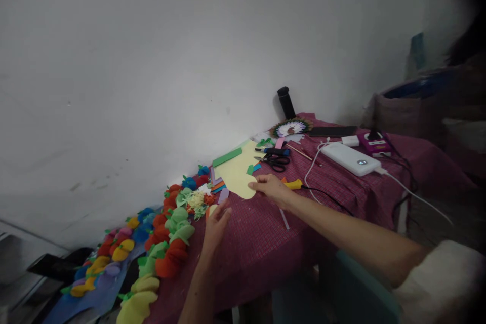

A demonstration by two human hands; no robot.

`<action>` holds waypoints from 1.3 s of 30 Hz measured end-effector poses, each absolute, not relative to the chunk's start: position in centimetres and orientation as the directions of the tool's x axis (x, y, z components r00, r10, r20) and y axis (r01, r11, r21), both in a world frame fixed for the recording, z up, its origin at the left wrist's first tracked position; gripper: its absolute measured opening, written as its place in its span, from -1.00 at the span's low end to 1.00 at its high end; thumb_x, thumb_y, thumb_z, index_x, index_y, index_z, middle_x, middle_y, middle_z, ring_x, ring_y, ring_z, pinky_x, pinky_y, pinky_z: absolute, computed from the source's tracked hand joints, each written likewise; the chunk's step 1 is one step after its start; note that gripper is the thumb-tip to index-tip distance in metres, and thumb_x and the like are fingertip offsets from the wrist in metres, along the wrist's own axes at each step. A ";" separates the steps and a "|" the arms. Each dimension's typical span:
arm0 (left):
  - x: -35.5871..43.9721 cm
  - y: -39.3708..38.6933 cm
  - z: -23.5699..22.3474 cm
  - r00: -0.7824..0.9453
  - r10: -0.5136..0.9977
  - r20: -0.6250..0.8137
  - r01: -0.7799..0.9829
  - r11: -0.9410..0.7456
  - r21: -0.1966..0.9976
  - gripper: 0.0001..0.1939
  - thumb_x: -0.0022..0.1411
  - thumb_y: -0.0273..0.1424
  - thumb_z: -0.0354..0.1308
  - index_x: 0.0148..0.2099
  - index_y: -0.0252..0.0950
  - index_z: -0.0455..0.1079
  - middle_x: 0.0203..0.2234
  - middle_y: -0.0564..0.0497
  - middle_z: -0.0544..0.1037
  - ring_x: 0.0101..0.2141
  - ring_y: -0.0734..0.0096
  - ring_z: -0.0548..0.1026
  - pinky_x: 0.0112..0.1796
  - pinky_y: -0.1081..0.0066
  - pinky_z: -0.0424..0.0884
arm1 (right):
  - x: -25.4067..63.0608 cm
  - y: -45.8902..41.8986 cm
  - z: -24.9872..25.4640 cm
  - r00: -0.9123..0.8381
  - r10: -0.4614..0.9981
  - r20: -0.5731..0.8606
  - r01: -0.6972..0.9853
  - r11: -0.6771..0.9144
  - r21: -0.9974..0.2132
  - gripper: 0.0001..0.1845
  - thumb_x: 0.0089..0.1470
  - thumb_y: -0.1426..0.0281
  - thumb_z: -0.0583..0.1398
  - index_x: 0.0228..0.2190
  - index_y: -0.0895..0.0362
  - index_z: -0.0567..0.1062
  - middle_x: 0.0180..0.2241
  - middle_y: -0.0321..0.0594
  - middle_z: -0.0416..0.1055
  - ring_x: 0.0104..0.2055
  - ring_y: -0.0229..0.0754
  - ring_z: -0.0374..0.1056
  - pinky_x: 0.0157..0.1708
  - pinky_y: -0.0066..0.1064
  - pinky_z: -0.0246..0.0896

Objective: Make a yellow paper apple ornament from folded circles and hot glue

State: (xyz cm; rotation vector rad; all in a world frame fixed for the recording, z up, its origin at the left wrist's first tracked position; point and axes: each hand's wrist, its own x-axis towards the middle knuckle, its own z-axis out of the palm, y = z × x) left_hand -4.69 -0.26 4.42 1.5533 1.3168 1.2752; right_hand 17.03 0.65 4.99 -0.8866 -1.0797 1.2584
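Between the thumb and fingers of my right hand (pixel 269 187) is the edge of a pale yellow paper cutout (pixel 240 185) with rounded edges. My left hand (pixel 217 218) is to its lower left, fingers slightly bent and apart, with no held thing visible. Beside that hand are a small orange and cream piece (pixel 209 211) and a lilac paper piece (pixel 224 195). Behind the cutout lies a larger pale yellow sheet (pixel 248 154) with a green paper strip (pixel 227 157) on it. Black-handled scissors (pixel 276 162) and a blue-handled cutter (pixel 276 152) lie just beyond my right hand.
Colourful paper pumpkins (pixel 172 258) line the left of the red cloth-covered table (pixel 254 243). To the right are a yellow glue gun (pixel 293 185), a white power bank (pixel 349 158) with cables and a purple power socket (pixel 375 144). A black bottle (pixel 286 103) stands by the wall.
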 end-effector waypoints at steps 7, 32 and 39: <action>-1.2 0.0 4.4 0.147 0.970 0.194 0.251 -0.226 0.941 -0.66 -0.10 -0.24 0.21 -0.26 -0.35 0.49 -0.37 -0.07 0.56 -0.26 0.24 0.46 -0.14 0.27 0.28 | 16.1 0.9 3.6 -0.035 0.989 0.142 -0.248 0.129 -0.960 -0.74 -0.22 0.23 0.24 -0.61 0.18 0.37 -0.72 -0.42 0.22 -0.68 -0.42 0.03 -0.68 -0.55 -0.14; -0.8 0.1 2.7 0.170 0.985 -0.040 -0.394 0.105 0.913 -0.64 -0.05 -0.42 0.24 -0.13 -0.31 0.38 -0.31 -0.05 0.54 -0.40 0.44 0.47 -0.42 0.49 0.32 | 16.8 -1.2 5.3 -0.231 0.960 0.156 -0.098 0.136 -0.986 -0.64 -0.17 0.12 0.18 -0.53 0.20 0.45 -0.62 -0.32 0.31 -0.59 -0.37 0.14 -0.58 -0.52 0.00; -4.8 -0.4 5.0 0.286 0.955 -0.073 -0.560 0.229 0.796 -0.82 0.11 -0.44 0.10 -0.19 -0.29 0.37 -0.43 0.00 0.51 -0.39 0.45 0.46 -0.28 0.37 0.37 | 19.4 -0.3 4.3 -0.167 0.966 0.195 0.334 0.242 -0.911 -0.71 -0.20 0.24 0.22 -0.40 0.17 0.52 -0.38 -0.16 0.46 -0.28 -0.12 0.33 -0.31 -0.39 0.17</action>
